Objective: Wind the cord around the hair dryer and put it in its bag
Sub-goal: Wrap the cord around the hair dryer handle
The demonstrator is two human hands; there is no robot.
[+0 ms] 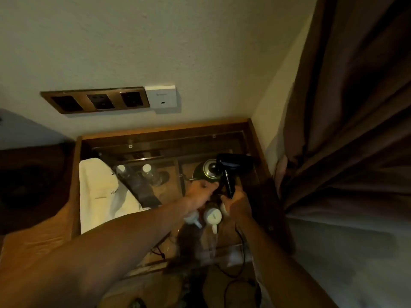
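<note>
A black hair dryer (233,163) is held upright over the glass-topped wooden cabinet (255,138), its barrel pointing right. My right hand (236,202) grips the lower end of its handle. My left hand (201,190) is closed just left of the handle, pinching the black cord where it leaves the dryer. The rest of the cord (241,258) hangs down past my right forearm and loops near the floor. A white cloth bag (100,192) with printed letters lies on the left part of the cabinet top.
Under the glass sit two water bottles (135,172), a metal kettle (208,171) and white cups (212,216). A wall socket strip (97,101) and white switch plate (162,96) are above. Brown curtains (344,107) hang at the right.
</note>
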